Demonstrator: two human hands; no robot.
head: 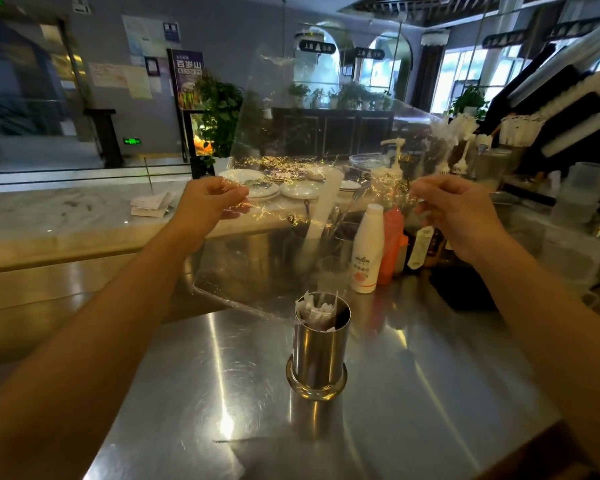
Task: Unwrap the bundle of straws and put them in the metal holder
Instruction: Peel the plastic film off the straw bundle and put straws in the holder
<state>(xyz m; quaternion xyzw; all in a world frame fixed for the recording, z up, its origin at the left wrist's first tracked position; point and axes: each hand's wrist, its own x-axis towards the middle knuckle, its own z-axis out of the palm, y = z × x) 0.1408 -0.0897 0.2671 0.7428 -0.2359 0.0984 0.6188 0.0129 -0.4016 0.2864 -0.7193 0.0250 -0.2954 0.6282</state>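
Note:
The metal holder (318, 355) stands upright on the steel counter, with paper-wrapped straws (317, 311) sticking out of its top. Above it I hold a large clear plastic wrapper (291, 140) spread flat between both hands. My left hand (210, 199) pinches its left edge and my right hand (454, 209) pinches its right edge. The sheet's lower edge hangs just over the holder's rim. No straws show inside the wrapper.
A white bottle (367, 254) and an orange bottle (392, 247) stand just behind the holder. Stacked plates (291, 190) sit on the marble ledge beyond. Pump bottles, cups and straw containers crowd the right side. The steel counter (187, 393) spreads around the holder.

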